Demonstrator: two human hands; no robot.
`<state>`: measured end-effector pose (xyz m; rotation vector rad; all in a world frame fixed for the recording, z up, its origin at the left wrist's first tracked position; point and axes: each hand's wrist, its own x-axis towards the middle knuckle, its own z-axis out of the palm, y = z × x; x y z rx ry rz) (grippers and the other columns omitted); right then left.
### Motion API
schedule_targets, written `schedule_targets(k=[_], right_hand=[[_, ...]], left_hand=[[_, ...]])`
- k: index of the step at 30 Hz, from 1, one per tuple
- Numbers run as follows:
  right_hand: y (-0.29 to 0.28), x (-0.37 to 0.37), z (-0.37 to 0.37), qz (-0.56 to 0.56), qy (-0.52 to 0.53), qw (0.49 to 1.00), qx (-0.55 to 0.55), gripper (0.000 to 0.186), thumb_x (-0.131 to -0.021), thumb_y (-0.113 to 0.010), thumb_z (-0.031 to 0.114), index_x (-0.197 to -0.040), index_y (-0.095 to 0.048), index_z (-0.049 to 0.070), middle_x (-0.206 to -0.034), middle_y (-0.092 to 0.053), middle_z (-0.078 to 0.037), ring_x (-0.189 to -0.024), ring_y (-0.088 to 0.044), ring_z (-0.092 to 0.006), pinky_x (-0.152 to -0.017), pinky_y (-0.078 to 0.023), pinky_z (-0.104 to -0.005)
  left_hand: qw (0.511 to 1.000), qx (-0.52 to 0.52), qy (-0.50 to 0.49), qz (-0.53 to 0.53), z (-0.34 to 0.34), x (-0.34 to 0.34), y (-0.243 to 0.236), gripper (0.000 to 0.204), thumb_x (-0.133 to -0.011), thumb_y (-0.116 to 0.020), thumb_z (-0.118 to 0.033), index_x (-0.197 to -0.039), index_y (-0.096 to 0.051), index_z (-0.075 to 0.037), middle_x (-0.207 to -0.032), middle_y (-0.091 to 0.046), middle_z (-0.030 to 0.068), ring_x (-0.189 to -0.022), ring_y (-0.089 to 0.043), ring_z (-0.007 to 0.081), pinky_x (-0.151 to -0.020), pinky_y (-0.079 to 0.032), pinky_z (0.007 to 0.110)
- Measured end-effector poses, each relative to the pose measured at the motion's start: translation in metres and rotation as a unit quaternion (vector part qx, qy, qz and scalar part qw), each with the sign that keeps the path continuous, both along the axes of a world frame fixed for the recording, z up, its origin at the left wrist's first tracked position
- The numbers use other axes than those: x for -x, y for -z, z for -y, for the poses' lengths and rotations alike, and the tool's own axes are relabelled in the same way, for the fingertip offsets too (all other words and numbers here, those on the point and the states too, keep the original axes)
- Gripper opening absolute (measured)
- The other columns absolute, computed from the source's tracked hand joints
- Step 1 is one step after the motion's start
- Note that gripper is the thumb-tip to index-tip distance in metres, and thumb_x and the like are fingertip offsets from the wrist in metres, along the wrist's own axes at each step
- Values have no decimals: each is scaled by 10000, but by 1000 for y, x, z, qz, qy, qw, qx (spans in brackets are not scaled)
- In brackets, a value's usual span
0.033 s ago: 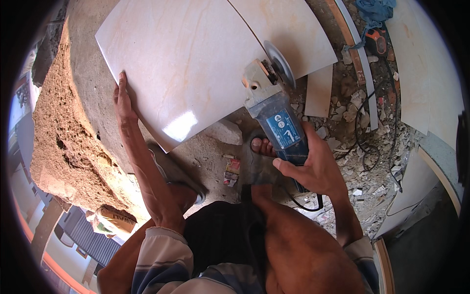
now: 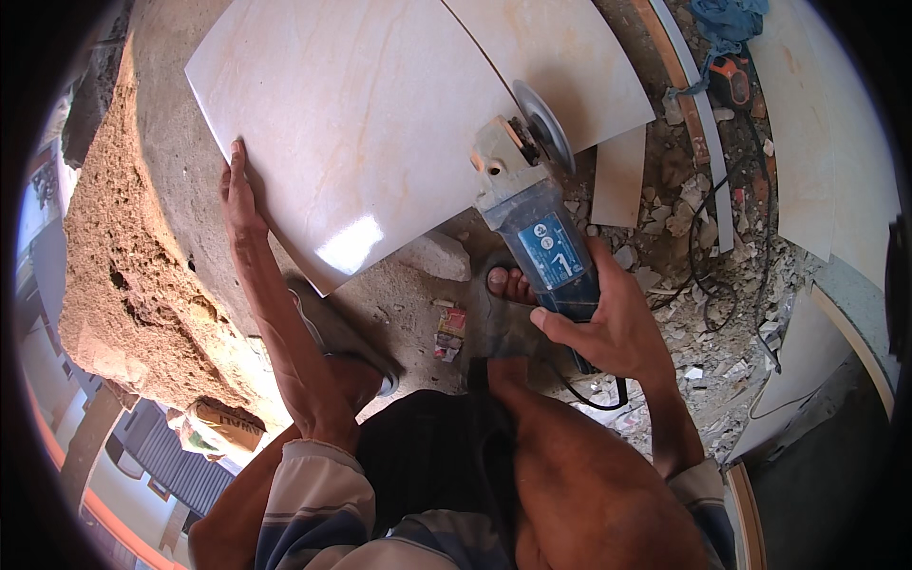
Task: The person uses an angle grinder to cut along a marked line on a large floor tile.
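My right hand is wrapped round the body of an angle grinder with a dark blue casing and grey metal head. Its round disc stands on edge at the near end of a dark straight line in a large glossy cream tile. Whether the disc touches the tile or is turning, I cannot tell. My left hand grips the tile's left edge, some of its fingers hidden. To the right of the line lies the tile's other part, with a shadow beside the disc.
A narrow tile strip lies right of the grinder. Rubble, a black cord and long strips fill the right side. More large tiles stand there. Near my feet lie a stone block and a small red packet. Sand is heaped left.
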<state>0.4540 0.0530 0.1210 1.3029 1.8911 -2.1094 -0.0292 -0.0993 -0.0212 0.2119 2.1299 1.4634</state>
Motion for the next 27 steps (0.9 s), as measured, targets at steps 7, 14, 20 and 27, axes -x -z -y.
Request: schedule_targets(k=[7, 14, 20, 27], right_hand=[[-1, -5, 8, -32, 34, 997, 56, 588, -891, -816, 151, -1340, -500, -60, -1231, -759, -201, -1165, -750, -280, -1038, -562, -391], [-2, -14, 14, -7, 41, 998, 56, 631, -860, -829, 153, -1362, -511, -60, -1240, -734, -202, -1167, -722, -244, -1035, -549, -381], [0, -24, 18, 40, 20, 997, 58, 670, -828, -858, 198, -1367, -537, -38, -1211, -714, -161, -1119, -688, -199, -1021, -524, -368], [-1, -31, 26, 26, 48, 995, 80, 686, -838, -866, 214, -1384, -530, -32, -1215, -708, -153, -1106, -678, -189, -1003, -525, -362]], left_hand=[[1000, 0, -7, -4, 4, 6, 3, 636, -1088, -628, -468, -1557, -558, -45, -1619, -540, 109, -1460, -525, 238, -1214, -444, 415], [1000, -1, -20, -8, -3, -4, -3, 619, -1090, -638, -446, -1550, -564, -39, -1607, -555, 101, -1452, -527, 213, -1210, -440, 386], [999, 9, -27, -23, -4, -8, -9, 583, -1064, -690, -441, -1491, -632, -48, -1489, -645, 66, -1332, -596, 176, -1137, -493, 355], [999, -18, -34, -13, -6, -9, -7, 535, -1063, -697, -425, -1453, -664, -60, -1439, -670, 52, -1271, -631, 167, -1080, -529, 336]])
